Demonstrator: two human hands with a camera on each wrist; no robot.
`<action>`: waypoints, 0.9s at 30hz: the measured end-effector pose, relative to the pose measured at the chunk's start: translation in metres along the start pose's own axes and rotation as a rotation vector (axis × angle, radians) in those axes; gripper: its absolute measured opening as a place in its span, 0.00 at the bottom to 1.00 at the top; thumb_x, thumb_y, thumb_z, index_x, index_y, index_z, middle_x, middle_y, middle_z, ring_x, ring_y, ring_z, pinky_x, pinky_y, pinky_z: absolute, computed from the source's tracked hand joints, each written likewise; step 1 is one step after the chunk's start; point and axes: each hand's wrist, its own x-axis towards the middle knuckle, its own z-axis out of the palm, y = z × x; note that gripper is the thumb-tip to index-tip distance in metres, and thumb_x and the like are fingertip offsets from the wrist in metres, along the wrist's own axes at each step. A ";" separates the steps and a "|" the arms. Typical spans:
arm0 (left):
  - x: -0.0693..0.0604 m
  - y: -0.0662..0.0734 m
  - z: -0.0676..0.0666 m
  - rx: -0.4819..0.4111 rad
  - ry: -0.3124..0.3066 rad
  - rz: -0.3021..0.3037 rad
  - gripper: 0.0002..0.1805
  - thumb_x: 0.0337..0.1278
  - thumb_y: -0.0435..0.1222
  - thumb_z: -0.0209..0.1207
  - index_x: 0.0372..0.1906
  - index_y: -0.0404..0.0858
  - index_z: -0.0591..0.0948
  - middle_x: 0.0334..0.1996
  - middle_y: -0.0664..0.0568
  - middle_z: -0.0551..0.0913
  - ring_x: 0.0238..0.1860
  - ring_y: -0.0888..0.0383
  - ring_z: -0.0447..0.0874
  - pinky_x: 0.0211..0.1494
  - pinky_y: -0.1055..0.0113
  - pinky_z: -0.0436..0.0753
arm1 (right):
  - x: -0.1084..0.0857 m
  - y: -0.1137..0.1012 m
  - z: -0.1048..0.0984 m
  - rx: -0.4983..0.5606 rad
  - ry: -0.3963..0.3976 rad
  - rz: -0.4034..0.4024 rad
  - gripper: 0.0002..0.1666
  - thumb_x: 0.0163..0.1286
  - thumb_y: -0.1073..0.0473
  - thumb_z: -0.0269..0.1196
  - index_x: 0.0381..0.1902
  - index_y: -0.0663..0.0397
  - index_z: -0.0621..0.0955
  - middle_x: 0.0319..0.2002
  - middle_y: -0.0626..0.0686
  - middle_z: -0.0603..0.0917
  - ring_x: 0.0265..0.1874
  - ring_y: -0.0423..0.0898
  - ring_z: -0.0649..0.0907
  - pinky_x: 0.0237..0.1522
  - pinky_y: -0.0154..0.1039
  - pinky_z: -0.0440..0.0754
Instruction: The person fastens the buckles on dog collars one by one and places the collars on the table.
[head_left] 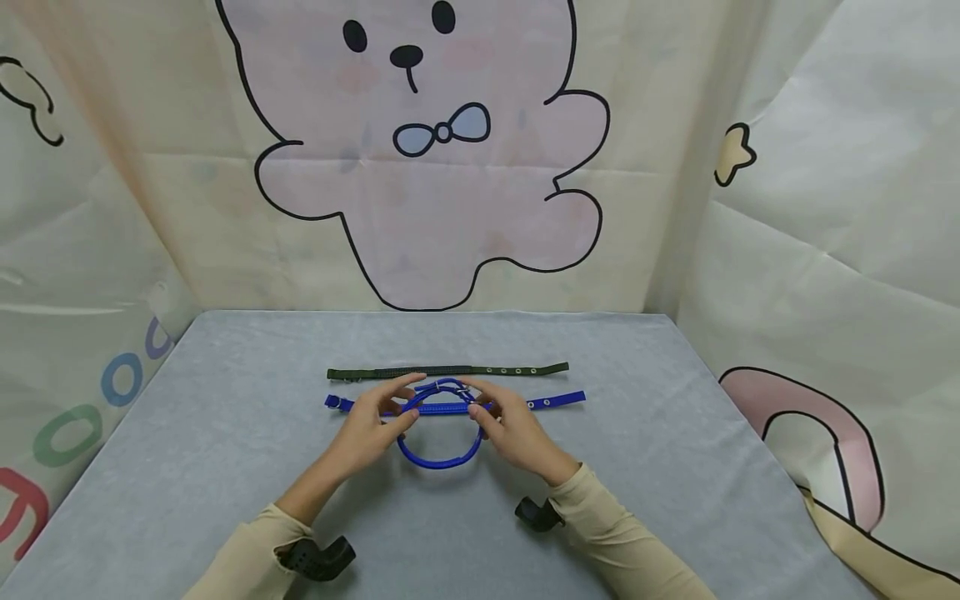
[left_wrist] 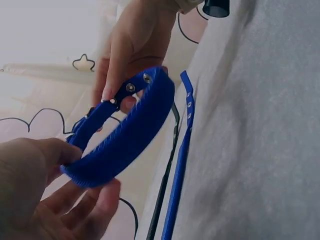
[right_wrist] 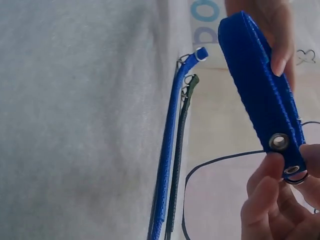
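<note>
A blue collar, bent into a loop, is held up over the table between both hands. My left hand pinches its left side between thumb and fingers. On the other side my right hand pinches the collar near its buckle and metal eyelets, which show in the left wrist view by the right fingertips. Behind the loop, a second blue collar lies stretched out flat, its middle partly covered by the hands. Farther back lies a dark green collar, also straight, with eyelets toward its right end.
The collars lie on a table with a grey cloth. Printed curtains hang around it, with a bear drawing at the back. A black wrist camera sits on the left sleeve, another by the right.
</note>
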 end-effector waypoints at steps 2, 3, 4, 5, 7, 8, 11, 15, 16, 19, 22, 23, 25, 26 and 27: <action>0.000 -0.001 -0.002 -0.004 -0.037 0.000 0.28 0.66 0.30 0.61 0.70 0.45 0.75 0.54 0.38 0.83 0.46 0.48 0.86 0.41 0.61 0.86 | 0.002 0.002 -0.001 0.077 -0.014 0.028 0.26 0.80 0.60 0.54 0.73 0.49 0.71 0.40 0.67 0.84 0.23 0.51 0.82 0.26 0.34 0.81; 0.000 -0.001 -0.003 -0.014 -0.060 0.000 0.28 0.67 0.30 0.61 0.70 0.44 0.75 0.54 0.37 0.83 0.46 0.46 0.85 0.41 0.60 0.86 | 0.002 0.003 -0.002 0.113 -0.022 0.042 0.25 0.80 0.59 0.54 0.73 0.49 0.72 0.39 0.69 0.83 0.23 0.54 0.82 0.25 0.35 0.80; 0.000 -0.001 -0.004 -0.023 -0.084 -0.002 0.27 0.68 0.30 0.60 0.71 0.44 0.75 0.54 0.36 0.83 0.46 0.45 0.85 0.39 0.59 0.86 | 0.003 0.004 -0.003 0.140 -0.028 0.057 0.25 0.80 0.59 0.54 0.72 0.48 0.72 0.39 0.70 0.82 0.22 0.55 0.81 0.24 0.35 0.80; 0.000 -0.001 -0.006 -0.031 -0.108 -0.004 0.27 0.68 0.30 0.59 0.71 0.43 0.74 0.53 0.35 0.83 0.45 0.43 0.85 0.36 0.59 0.87 | 0.003 0.003 -0.004 0.157 -0.029 0.072 0.24 0.81 0.59 0.53 0.72 0.46 0.73 0.39 0.70 0.82 0.21 0.54 0.80 0.23 0.34 0.79; 0.000 0.000 -0.008 -0.043 -0.153 -0.017 0.27 0.69 0.31 0.59 0.72 0.43 0.73 0.53 0.34 0.83 0.43 0.42 0.84 0.32 0.59 0.86 | 0.004 0.004 -0.006 0.175 -0.023 0.089 0.24 0.81 0.59 0.53 0.71 0.44 0.74 0.39 0.70 0.82 0.19 0.50 0.78 0.22 0.34 0.77; 0.000 0.000 -0.008 -0.041 -0.170 -0.020 0.28 0.70 0.32 0.59 0.72 0.43 0.73 0.52 0.34 0.84 0.43 0.41 0.84 0.31 0.61 0.86 | 0.004 0.005 -0.007 0.178 -0.020 0.093 0.23 0.81 0.59 0.53 0.71 0.45 0.74 0.39 0.71 0.81 0.19 0.47 0.77 0.22 0.34 0.77; 0.001 0.002 -0.010 -0.007 -0.201 -0.036 0.28 0.70 0.34 0.58 0.73 0.44 0.72 0.53 0.35 0.84 0.42 0.45 0.84 0.30 0.64 0.85 | 0.004 0.007 -0.007 0.177 -0.017 0.101 0.23 0.80 0.59 0.53 0.71 0.47 0.74 0.38 0.70 0.82 0.19 0.43 0.76 0.21 0.34 0.77; 0.003 0.002 -0.012 0.020 -0.220 -0.054 0.27 0.71 0.34 0.57 0.72 0.43 0.72 0.56 0.34 0.83 0.42 0.47 0.85 0.28 0.62 0.85 | 0.007 0.012 -0.006 0.174 -0.041 0.105 0.25 0.80 0.60 0.54 0.72 0.53 0.71 0.39 0.70 0.84 0.21 0.42 0.78 0.22 0.34 0.77; 0.004 0.002 -0.013 0.026 -0.218 -0.055 0.27 0.71 0.34 0.57 0.72 0.42 0.72 0.56 0.34 0.83 0.41 0.48 0.85 0.27 0.61 0.85 | 0.007 0.013 -0.006 0.177 -0.049 0.107 0.26 0.79 0.60 0.55 0.73 0.54 0.70 0.39 0.70 0.84 0.22 0.42 0.79 0.23 0.34 0.77; 0.006 -0.001 -0.015 0.043 -0.193 -0.052 0.26 0.70 0.33 0.57 0.71 0.40 0.73 0.54 0.34 0.84 0.40 0.49 0.85 0.30 0.63 0.83 | 0.009 0.014 -0.006 0.209 -0.062 0.107 0.27 0.79 0.60 0.56 0.73 0.54 0.69 0.42 0.70 0.85 0.23 0.43 0.80 0.23 0.35 0.78; 0.007 -0.002 -0.017 0.056 -0.163 -0.062 0.25 0.70 0.32 0.57 0.70 0.41 0.75 0.52 0.37 0.85 0.37 0.54 0.83 0.31 0.65 0.79 | 0.009 0.015 -0.006 0.257 -0.080 0.100 0.28 0.79 0.61 0.56 0.73 0.55 0.68 0.45 0.72 0.85 0.25 0.48 0.82 0.23 0.41 0.80; 0.007 -0.003 -0.017 0.058 -0.161 -0.061 0.25 0.70 0.32 0.57 0.70 0.40 0.75 0.52 0.37 0.85 0.36 0.55 0.82 0.32 0.66 0.78 | 0.009 0.015 -0.006 0.269 -0.087 0.097 0.28 0.79 0.61 0.55 0.73 0.56 0.68 0.46 0.72 0.85 0.25 0.49 0.82 0.23 0.44 0.81; 0.007 -0.003 -0.019 0.055 -0.171 -0.076 0.25 0.70 0.32 0.57 0.70 0.42 0.75 0.52 0.37 0.85 0.36 0.54 0.82 0.32 0.65 0.78 | 0.008 0.015 -0.005 0.287 -0.103 0.107 0.27 0.79 0.62 0.54 0.74 0.56 0.68 0.47 0.72 0.85 0.26 0.50 0.82 0.24 0.47 0.81; 0.006 -0.003 -0.020 0.051 -0.179 -0.082 0.25 0.71 0.33 0.57 0.70 0.42 0.75 0.53 0.37 0.85 0.37 0.53 0.83 0.32 0.65 0.78 | 0.008 0.015 -0.004 0.299 -0.117 0.111 0.27 0.80 0.62 0.54 0.74 0.57 0.68 0.48 0.72 0.84 0.26 0.49 0.82 0.24 0.48 0.81; 0.005 -0.004 -0.021 0.053 -0.191 -0.085 0.24 0.71 0.33 0.56 0.70 0.42 0.74 0.54 0.36 0.84 0.39 0.52 0.83 0.32 0.65 0.78 | 0.007 0.015 -0.004 0.308 -0.131 0.122 0.27 0.80 0.62 0.53 0.74 0.56 0.68 0.49 0.72 0.84 0.27 0.48 0.82 0.25 0.47 0.82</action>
